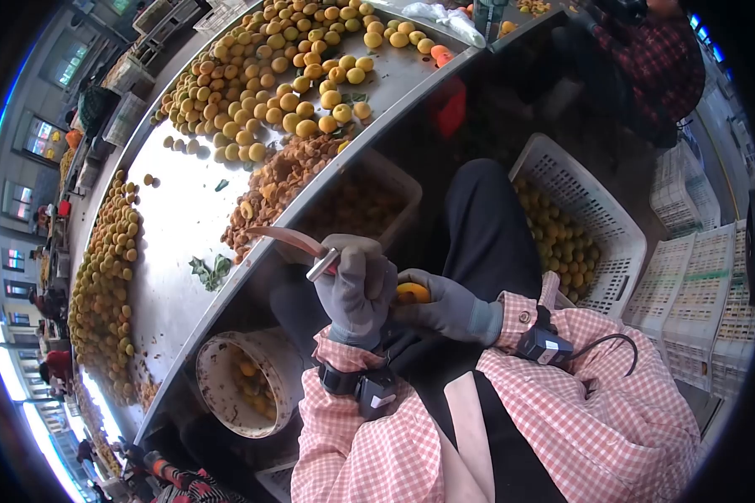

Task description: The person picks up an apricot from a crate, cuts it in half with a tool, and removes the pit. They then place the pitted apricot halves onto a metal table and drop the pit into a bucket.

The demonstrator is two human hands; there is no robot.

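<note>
Grey work gloves cover both hands. My left hand [356, 289] is closed around a curved knife [298, 239], its brownish blade pointing left toward the table edge; a metal tube end and a bit of red show at the fist. Close beside it, my right hand [445, 306] grips an orange-yellow apricot [412, 293], partly hidden by the fingers. Both hands are over my lap, just off the rim of the metal table [176, 189]. Along that rim lies a heap of brown fruit scraps [281, 180].
Many apricots [252, 96] cover the table's far part, with another pile [105, 293] at left. A white bucket [214, 390] with fruit stands below the rim. To my right are a fruit-filled crate [629, 251] and stacked crates [679, 285]. A person [654, 67] sits upper right.
</note>
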